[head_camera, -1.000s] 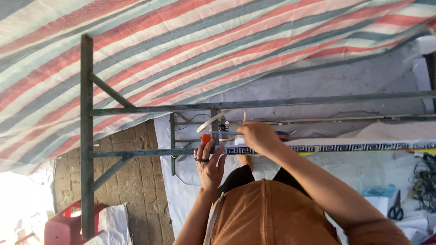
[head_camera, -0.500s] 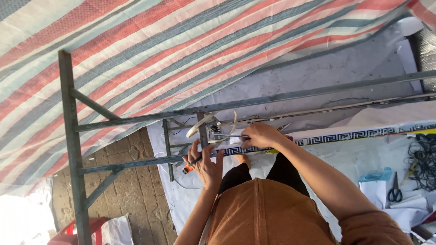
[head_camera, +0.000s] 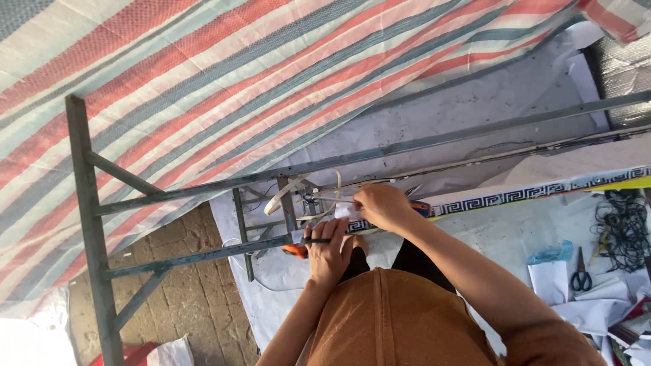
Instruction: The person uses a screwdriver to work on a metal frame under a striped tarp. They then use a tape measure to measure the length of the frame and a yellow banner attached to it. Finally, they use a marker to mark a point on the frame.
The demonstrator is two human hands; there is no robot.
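Left hand closes around an orange-handled tool below the metal frame; right hand pinches a thin, floppy white strip, light and easily bent.

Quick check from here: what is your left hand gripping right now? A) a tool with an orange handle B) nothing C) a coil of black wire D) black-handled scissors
A: the left hand is closed round a tool with an orange handle, beside the grey metal frame; the scissors lie apart.
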